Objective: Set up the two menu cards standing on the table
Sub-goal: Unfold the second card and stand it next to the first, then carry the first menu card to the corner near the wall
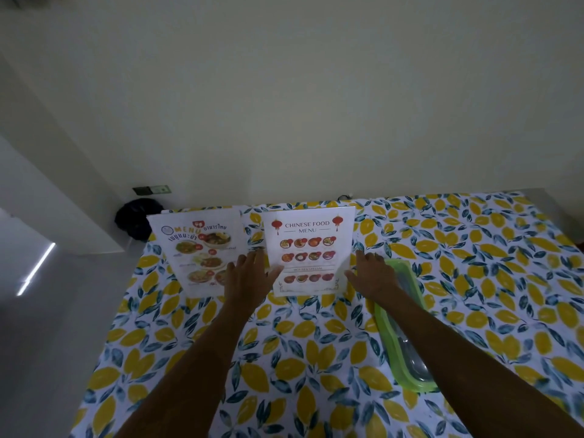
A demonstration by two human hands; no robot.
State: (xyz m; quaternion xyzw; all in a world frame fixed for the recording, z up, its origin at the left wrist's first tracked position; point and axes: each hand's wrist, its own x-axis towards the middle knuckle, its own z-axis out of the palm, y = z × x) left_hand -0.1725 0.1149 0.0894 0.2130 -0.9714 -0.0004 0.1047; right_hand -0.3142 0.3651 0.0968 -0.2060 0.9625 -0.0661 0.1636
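Observation:
Two menu cards stand upright at the far side of the table (474, 279). The Thai menu card (196, 248) is on the left, the Chinese food menu card (308, 248) beside it on the right. My left hand (249, 276) is at the Chinese card's lower left edge, thumb touching the front, fingers spread. My right hand (371, 273) is at its lower right edge, fingers spread, thumb near the card's base. Whether either hand actually grips the card I cannot tell.
A lemon-print cloth covers the table. A long green-rimmed clear container (407, 327) with cutlery inside lies under my right forearm. A dark bag (136, 219) sits off the table's far left corner, below a wall socket (151, 190). The wall is close behind the cards.

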